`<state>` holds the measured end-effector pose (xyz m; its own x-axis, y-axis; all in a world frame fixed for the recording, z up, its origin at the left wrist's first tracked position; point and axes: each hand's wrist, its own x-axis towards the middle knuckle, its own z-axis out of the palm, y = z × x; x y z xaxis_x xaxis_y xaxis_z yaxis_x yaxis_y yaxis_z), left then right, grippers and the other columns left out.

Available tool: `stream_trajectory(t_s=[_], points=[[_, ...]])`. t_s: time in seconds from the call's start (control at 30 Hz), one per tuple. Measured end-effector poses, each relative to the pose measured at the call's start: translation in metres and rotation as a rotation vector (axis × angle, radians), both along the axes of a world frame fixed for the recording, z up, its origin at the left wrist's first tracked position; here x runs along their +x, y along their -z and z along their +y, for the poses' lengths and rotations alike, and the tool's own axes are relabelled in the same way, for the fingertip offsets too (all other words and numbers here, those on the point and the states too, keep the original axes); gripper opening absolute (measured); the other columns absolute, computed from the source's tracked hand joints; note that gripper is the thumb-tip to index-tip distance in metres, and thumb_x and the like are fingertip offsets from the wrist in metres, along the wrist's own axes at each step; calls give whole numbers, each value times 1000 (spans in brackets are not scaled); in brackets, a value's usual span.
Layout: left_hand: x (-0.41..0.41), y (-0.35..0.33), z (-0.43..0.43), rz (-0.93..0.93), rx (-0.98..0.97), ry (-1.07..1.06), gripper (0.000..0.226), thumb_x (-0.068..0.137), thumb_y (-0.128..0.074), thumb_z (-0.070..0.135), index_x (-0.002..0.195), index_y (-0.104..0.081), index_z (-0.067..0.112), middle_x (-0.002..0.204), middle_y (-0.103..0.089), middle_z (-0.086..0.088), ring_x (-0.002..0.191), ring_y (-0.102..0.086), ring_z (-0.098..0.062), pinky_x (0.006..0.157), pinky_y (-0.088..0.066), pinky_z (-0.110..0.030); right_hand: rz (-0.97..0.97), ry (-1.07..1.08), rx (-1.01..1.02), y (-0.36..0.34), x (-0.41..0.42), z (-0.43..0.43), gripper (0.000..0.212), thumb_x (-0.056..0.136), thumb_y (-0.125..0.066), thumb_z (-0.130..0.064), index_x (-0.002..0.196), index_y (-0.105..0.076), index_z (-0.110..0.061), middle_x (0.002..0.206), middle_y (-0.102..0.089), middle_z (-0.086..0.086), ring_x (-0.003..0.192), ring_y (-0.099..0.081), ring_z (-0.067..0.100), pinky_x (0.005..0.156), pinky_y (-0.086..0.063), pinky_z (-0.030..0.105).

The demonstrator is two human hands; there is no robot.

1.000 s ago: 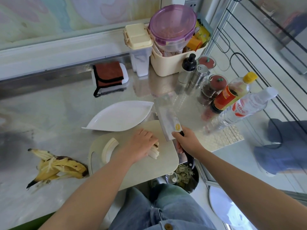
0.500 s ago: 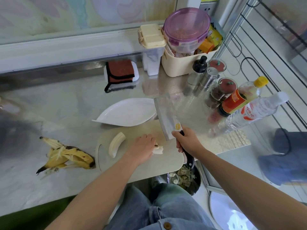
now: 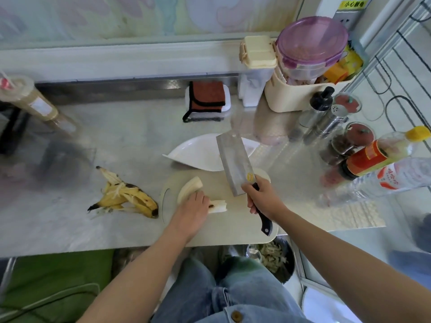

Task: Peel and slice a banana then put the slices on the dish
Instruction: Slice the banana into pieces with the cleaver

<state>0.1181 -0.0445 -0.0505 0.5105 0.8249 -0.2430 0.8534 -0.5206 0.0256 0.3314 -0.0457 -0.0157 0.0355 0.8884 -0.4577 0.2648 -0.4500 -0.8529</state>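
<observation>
The peeled banana (image 3: 189, 188) lay in two pieces on the cutting board (image 3: 228, 229), beside the white leaf-shaped dish (image 3: 196, 152). The left hand (image 3: 193, 212) held it down, fingers curled over the spot where the pieces met. The right hand (image 3: 264, 198) gripped the cleaver (image 3: 233, 162) by its handle, fingers wrapped tight, the blade up off the board. At the back of the table (image 3: 128, 136), a cream basket (image 3: 286, 100) held a purple-lidded tub (image 3: 312, 43) of brownish contents, plus orange and yellow packets.
</observation>
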Motion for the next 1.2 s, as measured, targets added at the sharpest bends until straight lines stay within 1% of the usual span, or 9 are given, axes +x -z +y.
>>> stream_trajectory(t_s=[0.2,0.43,0.57,0.67,0.73,0.8,0.93,1.1,1.2], points=[[-16,2,-6,-12,114,-23,33,60,-88,24,81,-65,13,78,-63,-4,67,-60,-19,55,-49,-30,6,-45,17,0,-18,6,15,95,-49,-13,85,-53,-23,54,-53,12,40,-48,21,41,-41,26],[-13,-3,12,-44,187,-70,48,58,-86,43,92,-66,14,84,-61,-4,75,-56,-23,61,-45,-33,-34,-39,21,-2,-10,5,16,95,-48,-13,85,-54,-24,52,-53,9,39,-49,20,41,-42,25],[-11,-5,11,-157,206,-115,42,72,-75,46,99,-62,16,93,-57,-5,84,-50,-24,69,-44,-34,-31,-19,11,-3,-3,2,15,95,-47,-13,87,-53,-24,54,-53,12,40,-49,21,42,-42,25],[-16,-7,14,-205,222,-362,30,86,-62,35,106,-58,14,103,-55,-10,91,-48,-26,74,-46,-36,-32,-10,-1,-2,2,0,11,95,-48,-14,91,-54,-22,54,-54,11,41,-50,22,43,-43,26],[-22,-4,21,-220,112,-546,28,92,-54,29,115,-55,12,113,-54,-12,100,-48,-27,82,-44,-37,-36,3,-10,-2,4,-3,8,95,-49,-14,91,-54,-18,54,-53,11,40,-49,21,42,-43,25],[-29,0,28,-300,-25,-607,34,96,-49,30,124,-54,11,120,-53,-12,107,-48,-28,88,-43,-39,-61,1,-15,-3,6,-7,5,94,-50,-14,92,-53,-13,54,-51,11,39,-48,19,41,-42,24],[-34,1,31,-309,-110,-498,38,96,-50,34,128,-52,14,118,-51,-8,105,-50,-25,84,-44,-36,-215,-121,13,-8,12,-21,11,93,-52,-17,82,-53,-19,52,-52,7,38,-49,13,40,-42,22],[-35,1,30,-289,-66,-607,34,98,-47,31,121,-53,6,111,-52,-13,95,-52,-25,79,-44,-33,-489,-363,101,-4,18,-38,25,91,-52,-23,69,-44,-29,52,-52,-4,41,-54,13,44,-47,31],[-40,-1,26,-346,-34,-720,36,98,-47,30,118,-54,1,110,-54,-17,94,-52,-28,76,-42,-35,-663,-422,155,6,15,-46,21,89,-52,-26,72,-41,-21,51,-43,-5,46,-44,19,45,-34,33]])
